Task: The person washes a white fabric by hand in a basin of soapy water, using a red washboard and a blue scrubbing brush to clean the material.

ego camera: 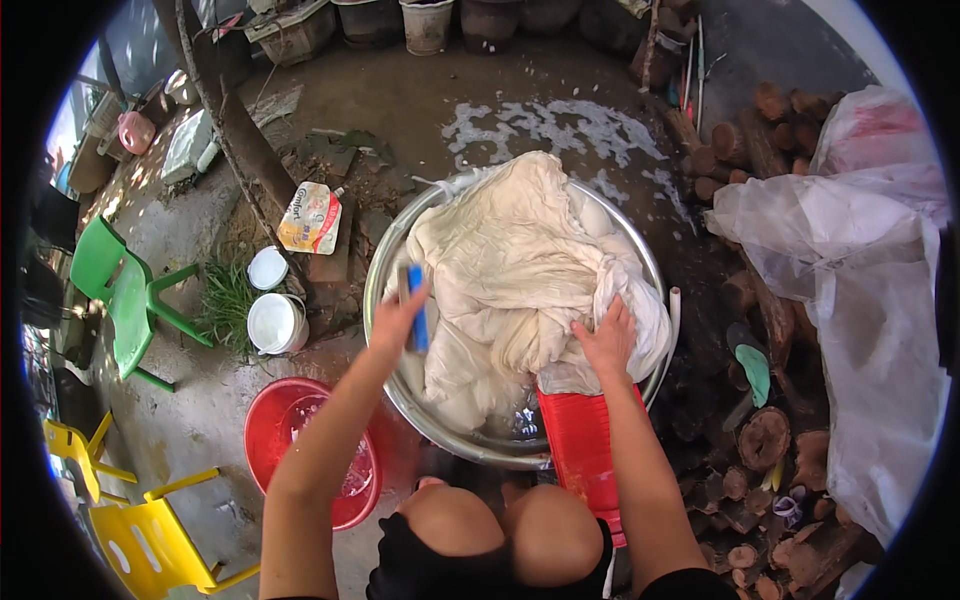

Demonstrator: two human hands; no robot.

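My left hand [394, 322] grips a blue scrubbing brush [418, 311], slightly blurred, over the left side of a large round metal basin [374, 289]. A big, wet, off-white cloth [502, 247] is heaped in the basin and rises above its far rim. My right hand [609, 341] rests on the bunched cloth at the right, fingers spread. Below that hand, a red plastic washboard [577, 442] leans over the basin's near rim, its upper end covered by cloth. Some water shows at the near side of the basin.
A red plastic tub [259, 420] with water stands at the left. Beside the plants are a white bucket [277, 324] and a Comfort pouch [310, 219]. Green [127, 300] and yellow [150, 540] plastic chairs stand farther left. Stacked logs [763, 439] and plastic sheeting [885, 300] line the right.
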